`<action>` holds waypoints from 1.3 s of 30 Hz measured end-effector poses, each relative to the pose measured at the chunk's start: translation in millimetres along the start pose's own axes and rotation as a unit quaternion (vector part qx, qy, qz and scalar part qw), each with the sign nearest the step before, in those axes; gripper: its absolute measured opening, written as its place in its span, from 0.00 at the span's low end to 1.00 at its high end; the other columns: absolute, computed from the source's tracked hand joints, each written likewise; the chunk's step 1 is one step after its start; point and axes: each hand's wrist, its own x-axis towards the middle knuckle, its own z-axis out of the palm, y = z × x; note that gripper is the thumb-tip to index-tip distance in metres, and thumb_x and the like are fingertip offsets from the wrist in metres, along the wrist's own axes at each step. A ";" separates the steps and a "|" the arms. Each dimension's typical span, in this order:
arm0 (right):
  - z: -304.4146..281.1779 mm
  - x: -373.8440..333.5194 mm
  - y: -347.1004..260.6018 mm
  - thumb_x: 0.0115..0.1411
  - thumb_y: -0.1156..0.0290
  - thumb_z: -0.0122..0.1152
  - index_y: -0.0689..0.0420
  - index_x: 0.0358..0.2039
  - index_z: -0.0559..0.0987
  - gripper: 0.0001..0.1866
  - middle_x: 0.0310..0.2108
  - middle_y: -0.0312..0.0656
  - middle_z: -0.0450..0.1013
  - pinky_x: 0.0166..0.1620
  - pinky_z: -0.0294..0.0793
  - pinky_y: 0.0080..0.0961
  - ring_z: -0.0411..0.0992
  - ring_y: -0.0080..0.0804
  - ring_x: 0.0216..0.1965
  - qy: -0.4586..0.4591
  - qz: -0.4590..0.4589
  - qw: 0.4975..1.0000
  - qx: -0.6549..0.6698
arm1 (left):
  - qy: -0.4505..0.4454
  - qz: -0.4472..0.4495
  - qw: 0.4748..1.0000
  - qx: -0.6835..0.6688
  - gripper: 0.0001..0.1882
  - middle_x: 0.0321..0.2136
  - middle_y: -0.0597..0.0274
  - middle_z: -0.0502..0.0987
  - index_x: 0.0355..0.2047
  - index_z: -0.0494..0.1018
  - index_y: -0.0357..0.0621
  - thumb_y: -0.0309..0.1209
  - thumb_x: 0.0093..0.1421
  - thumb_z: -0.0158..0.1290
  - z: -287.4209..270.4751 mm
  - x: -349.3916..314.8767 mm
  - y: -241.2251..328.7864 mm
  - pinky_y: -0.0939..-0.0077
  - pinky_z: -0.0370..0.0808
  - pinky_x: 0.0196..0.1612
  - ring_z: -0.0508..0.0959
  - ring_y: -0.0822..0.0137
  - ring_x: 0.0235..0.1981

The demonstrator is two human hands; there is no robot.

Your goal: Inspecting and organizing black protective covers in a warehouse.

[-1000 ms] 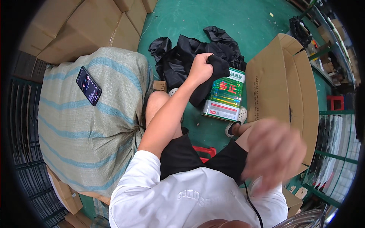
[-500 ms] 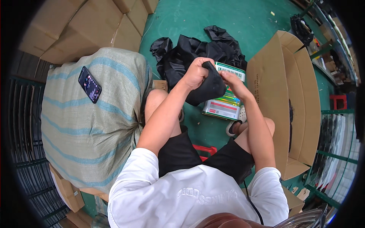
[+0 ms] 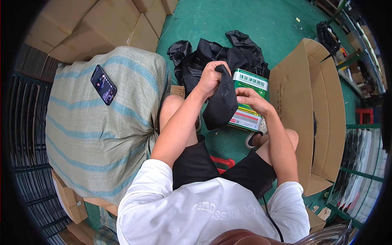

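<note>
My left hand (image 3: 211, 80) is closed round the upper end of a black fabric piece (image 3: 221, 107), which hangs down between my knees, its lower end rounded. At the right edge of this fabric is my right hand (image 3: 252, 100), its fingers loosely bent and apart, with nothing seen in them. Just beyond and below the right hand stands a green and white metal can (image 3: 249, 76), partly covered by the hand and the fabric. Behind both hands a heap of shiny black fabric (image 3: 208, 53) lies on the green floor.
A bulging woven sack (image 3: 98, 134) with blue stripes fills the left, a phone (image 3: 103, 85) lying on it. An open cardboard box (image 3: 294, 98) stands at right. Stacked cartons (image 3: 110, 24) are at upper left, and a rack (image 3: 357, 159) is at far right.
My right hand has come off the fabric's upper edge and moved slightly down. The fabric now hangs longer and straighter from my left hand. The whole view has shifted a little.
</note>
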 end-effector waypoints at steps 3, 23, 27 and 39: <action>21.8 -2.1 -10.7 0.57 0.62 0.64 0.62 0.45 0.75 0.21 0.41 0.39 0.75 0.54 0.67 0.24 0.72 0.26 0.44 -0.015 -0.016 0.996 0.090 | 0.005 -0.003 1.000 -0.006 0.08 0.15 0.60 0.69 0.19 0.66 0.40 0.13 0.41 0.46 0.2 -4.7 -1.2 0.77 0.65 0.21 0.69 0.69 0.16; 10.0 18.2 175.0 0.48 0.57 0.67 0.58 0.41 0.81 0.23 0.44 0.52 0.77 0.49 0.76 0.41 0.76 0.46 0.47 0.066 0.265 0.711 -0.649 | 0.321 0.184 0.928 -0.045 0.17 0.21 0.61 0.75 0.27 0.75 0.37 0.12 0.42 0.37 -43.3 1.9 33.6 0.78 0.72 0.27 0.74 0.68 0.21; -4.2 32.7 179.7 0.47 0.50 0.69 0.57 0.45 0.78 0.29 0.46 0.50 0.72 0.53 0.73 0.41 0.71 0.49 0.51 0.168 0.220 0.756 -0.593 | 0.343 0.185 0.916 -0.093 0.18 0.21 0.62 0.74 0.29 0.74 0.37 0.12 0.42 0.36 -48.7 -1.7 36.1 0.78 0.72 0.27 0.73 0.69 0.21; -126.9 76.4 152.5 0.31 0.47 0.81 0.38 0.69 0.54 0.65 0.71 0.46 0.43 0.66 0.44 0.64 0.39 0.52 0.72 0.320 0.290 0.734 -0.525 | 0.334 0.156 0.929 -0.038 0.21 0.23 0.62 0.73 0.29 0.73 0.37 0.11 0.38 0.34 -53.6 14.3 38.5 0.79 0.70 0.25 0.73 0.70 0.22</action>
